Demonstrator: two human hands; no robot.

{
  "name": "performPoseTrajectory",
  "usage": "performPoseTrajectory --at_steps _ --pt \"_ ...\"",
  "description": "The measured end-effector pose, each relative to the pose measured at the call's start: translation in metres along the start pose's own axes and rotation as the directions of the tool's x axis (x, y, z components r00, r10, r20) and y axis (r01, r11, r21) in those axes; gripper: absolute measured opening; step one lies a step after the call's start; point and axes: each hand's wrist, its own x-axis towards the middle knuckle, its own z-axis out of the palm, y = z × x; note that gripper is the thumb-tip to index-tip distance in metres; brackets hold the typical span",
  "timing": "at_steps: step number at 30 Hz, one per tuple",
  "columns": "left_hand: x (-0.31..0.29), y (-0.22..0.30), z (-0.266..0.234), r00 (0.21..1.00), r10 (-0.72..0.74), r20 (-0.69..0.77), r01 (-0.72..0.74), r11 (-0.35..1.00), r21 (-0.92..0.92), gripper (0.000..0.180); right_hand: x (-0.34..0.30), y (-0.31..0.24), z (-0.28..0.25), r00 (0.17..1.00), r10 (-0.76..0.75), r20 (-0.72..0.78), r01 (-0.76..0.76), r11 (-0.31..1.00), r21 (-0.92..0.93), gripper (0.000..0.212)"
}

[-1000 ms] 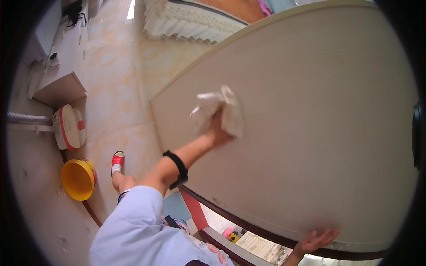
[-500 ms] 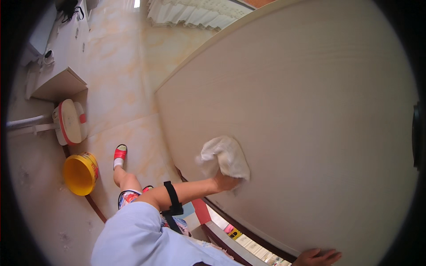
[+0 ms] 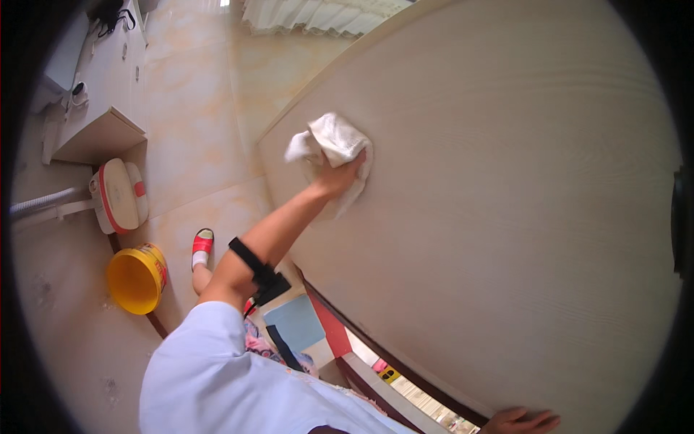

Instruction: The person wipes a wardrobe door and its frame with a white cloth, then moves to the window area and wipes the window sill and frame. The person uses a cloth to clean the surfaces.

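In the head view, at centre-left, left hand [image 3: 338,177] is gripping a bunched white cloth [image 3: 336,137]. Cloth is against the pale panel [image 3: 499,217], nearer the panel's upper-left edge than its lower one. Fingers wrap the folded part; a loose corner sticks out left, blurred, and more cloth shows under the hand. Left arm comes in from lower left: pale blue sleeve [image 3: 206,354], black strap [image 3: 250,262] with a small block round the forearm.

At bottom right, right hand [image 3: 522,419] is open, no object seen in it, fingers extended along the panel face by the dark edge strip [image 3: 405,372]. Wrist is cut off by the frame, so can't tell how the palm sits.

Panel fills most of the right half; black fitting [image 3: 678,223] at its far right.

Left side, on the marbled tile floor [image 3: 189,123]: yellow bucket [image 3: 137,281] tilted in view, mouth visible, near a white-and-red appliance [image 3: 119,195] with a ribbed hose. White cabinet [image 3: 108,126] just above that. Red slipper [image 3: 203,244] on a foot, right of the bucket. White pleated fabric [image 3: 311,16] at top.
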Motion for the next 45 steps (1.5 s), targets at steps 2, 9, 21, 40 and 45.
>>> performPoseTrajectory --at_steps 2,9,21,40,45 --pt "-0.02 0.018 -0.013 0.984 -0.104 0.145 0.121 0.986 -0.117 0.036 -0.001 0.001 0.001 1.0 0.002 -0.011 -0.002 1.0 0.013 0.059" --pt "-0.011 0.045 -0.024 0.955 -0.189 0.229 0.247 0.933 -0.261 0.047 -0.001 0.006 0.003 0.998 -0.062 -0.004 0.062 0.998 0.018 0.05" --pt "0.017 -0.016 0.015 0.937 -0.308 -0.165 0.23 0.9 -0.37 0.048 -0.002 0.008 0.002 0.998 -0.058 -0.008 0.058 0.996 0.061 0.049" --pt "-0.014 0.038 -0.046 0.966 0.056 0.254 -0.116 0.966 0.229 0.033 0.004 -0.004 -0.001 1.0 -0.003 -0.03 0.003 1.0 -0.001 0.054" --pt "-0.018 0.032 -0.049 0.969 0.108 0.221 -0.137 0.983 0.119 0.031 0.001 0.001 -0.001 1.0 -0.009 -0.03 0.009 1.0 -0.011 0.054"
